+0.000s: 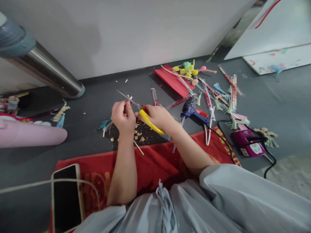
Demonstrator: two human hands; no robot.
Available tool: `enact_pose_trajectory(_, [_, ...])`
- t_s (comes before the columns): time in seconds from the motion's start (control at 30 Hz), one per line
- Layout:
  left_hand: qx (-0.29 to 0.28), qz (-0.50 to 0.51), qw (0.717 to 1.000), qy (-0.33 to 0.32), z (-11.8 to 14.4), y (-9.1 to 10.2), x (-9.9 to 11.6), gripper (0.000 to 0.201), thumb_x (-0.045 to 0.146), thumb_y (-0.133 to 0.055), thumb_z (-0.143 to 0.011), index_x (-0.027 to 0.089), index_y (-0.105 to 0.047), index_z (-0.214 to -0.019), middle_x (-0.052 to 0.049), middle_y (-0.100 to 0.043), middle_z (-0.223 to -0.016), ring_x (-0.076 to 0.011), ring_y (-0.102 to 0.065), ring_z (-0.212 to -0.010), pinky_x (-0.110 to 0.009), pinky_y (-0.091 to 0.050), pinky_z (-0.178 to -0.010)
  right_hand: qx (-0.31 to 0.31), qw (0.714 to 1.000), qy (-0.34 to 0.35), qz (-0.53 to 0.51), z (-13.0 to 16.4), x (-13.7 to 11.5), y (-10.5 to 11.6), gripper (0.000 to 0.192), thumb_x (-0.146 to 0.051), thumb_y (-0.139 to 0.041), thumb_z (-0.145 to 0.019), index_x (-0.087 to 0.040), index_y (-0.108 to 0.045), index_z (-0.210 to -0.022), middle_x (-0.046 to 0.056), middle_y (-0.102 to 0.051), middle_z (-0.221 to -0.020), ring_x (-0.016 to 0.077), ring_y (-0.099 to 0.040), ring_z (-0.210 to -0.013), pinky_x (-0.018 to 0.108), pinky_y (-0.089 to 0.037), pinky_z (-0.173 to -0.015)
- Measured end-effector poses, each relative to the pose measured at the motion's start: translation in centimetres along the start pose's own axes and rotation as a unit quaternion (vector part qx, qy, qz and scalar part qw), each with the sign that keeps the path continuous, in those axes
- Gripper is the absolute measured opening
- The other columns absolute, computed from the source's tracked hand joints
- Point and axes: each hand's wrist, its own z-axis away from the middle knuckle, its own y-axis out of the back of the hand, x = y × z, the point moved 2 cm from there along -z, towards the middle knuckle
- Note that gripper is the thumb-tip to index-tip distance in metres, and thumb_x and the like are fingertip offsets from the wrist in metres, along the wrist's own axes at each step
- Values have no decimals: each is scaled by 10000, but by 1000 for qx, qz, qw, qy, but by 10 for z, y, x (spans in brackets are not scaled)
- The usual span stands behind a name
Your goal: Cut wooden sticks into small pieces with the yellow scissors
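Note:
My right hand [159, 118] is closed round the yellow handles of a pair of scissors [152, 123]. Their blades point up and left, passing just over the fingertips of my left hand [123, 118]. Those fingers are pinched together on a small pale piece [130, 97] at the blades; most of it is hidden, and whether the blades touch it I cannot tell. Below the hands, wood-coloured chips [138, 136] lie scattered on the dark surface. A thin wooden stick [138, 147] and a blue-green tassel [105, 124] lie close by.
To the right are a blue glue gun [193, 111], wrapped sticks, tassels and a purple power socket [249, 142] with a black cord. Pompoms rest by a red sheet [170, 81]. A phone [66, 197] lies on the red cloth [155, 161]. At left stands a metal post [55, 69].

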Motion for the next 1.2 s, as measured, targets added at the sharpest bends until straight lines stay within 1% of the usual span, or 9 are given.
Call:
enact_pose_trajectory(0.13, [-2, 5, 1000, 25, 0, -1, 0, 267, 320, -443, -904, 166, -635, -799, -46, -621, -742, -129, -563, -742, -264, -434, -724, 7, 1000, -19, -1, 0, 1, 0, 722, -756, -207, -831, -151, -589, -926, 153, -693, -929, 282, -659, -850, 295, -386, -637])
enact_pose_trajectory(0.23, [-3, 6, 998, 56, 0, -1, -3, 278, 321, -429, -913, 167, -650, -848, -53, -640, -799, -127, -583, -786, -258, -442, -749, 25, 999, -41, 2, 1, 1, 2, 725, -760, -230, -823, -141, -577, -973, 158, -689, -931, 298, -656, -870, 318, -418, -682])
enact_pose_trajectory(0.37, [28, 12, 995, 93, 0, 0, -6, 297, 336, -410, -923, 164, -646, -865, -45, -639, -823, -114, -582, -764, -248, -447, -753, 77, 994, -81, 13, 0, 7, 2, 738, -743, -263, -829, -110, -542, -1085, 179, -668, -993, 317, -642, -929, 371, -444, -771])
enact_pose_trajectory(0.47, [29, 15, 995, 99, 0, -1, -6, 315, 337, -387, -933, 170, -644, -859, -33, -630, -792, -107, -572, -732, -244, -450, -749, 119, 987, -98, 33, -3, 15, 1, 733, -711, -296, -844, -74, -517, -1131, 210, -633, -1074, 330, -608, -1004, 399, -433, -837])
enact_pose_trajectory(0.57, [2, 21, 996, 84, 2, -2, -4, 321, 335, -379, -935, 173, -649, -874, -37, -640, -784, -112, -585, -737, -248, -457, -750, 141, 981, -110, 69, -4, 22, -1, 734, -702, -343, -830, -47, -516, -1112, 239, -610, -1079, 355, -571, -1036, 426, -418, -860])
enact_pose_trajectory(0.77, [-116, 38, 992, 17, 6, -7, 3, 340, 338, -387, -930, 169, -680, -955, -72, -710, -891, -141, -643, -833, -259, -475, -771, 166, 976, -99, 96, -3, 22, -4, 677, -663, -349, -841, -53, -502, -1095, 245, -576, -1083, 356, -523, -1032, 448, -398, -865])
enact_pose_trajectory(0.87, [-156, 38, 987, -6, 7, -11, 4, 340, 335, -405, -921, 175, -679, -1043, -86, -723, -958, -148, -656, -833, -262, -481, -766, 168, 975, -99, 102, -4, 22, -6, 639, -631, -348, -853, -58, -490, -1097, 242, -551, -1093, 359, -505, -1037, 453, -386, -870])
enact_pose_trajectory(1.0, [-190, 25, 981, 1, 9, -14, 2, 368, 363, -414, -914, 186, -657, -1125, -90, -731, -917, -142, -646, -734, -263, -480, -727, 167, 974, -100, 117, -5, 23, -9, 589, -592, -364, -862, -58, -487, -1077, 238, -532, -1093, 355, -488, -1036, 446, -374, -869])
enact_pose_trajectory(1.2, [-207, 3, 978, 32, 9, -15, -1, 421, 407, -389, -916, 171, -641, -1156, -111, -725, -954, -152, -647, -763, -266, -473, -717, 178, 970, -98, 136, -6, 24, -12, 561, -581, -405, -851, -68, -483, -1066, 219, -529, -1078, 337, -486, -1019, 433, -373, -850])
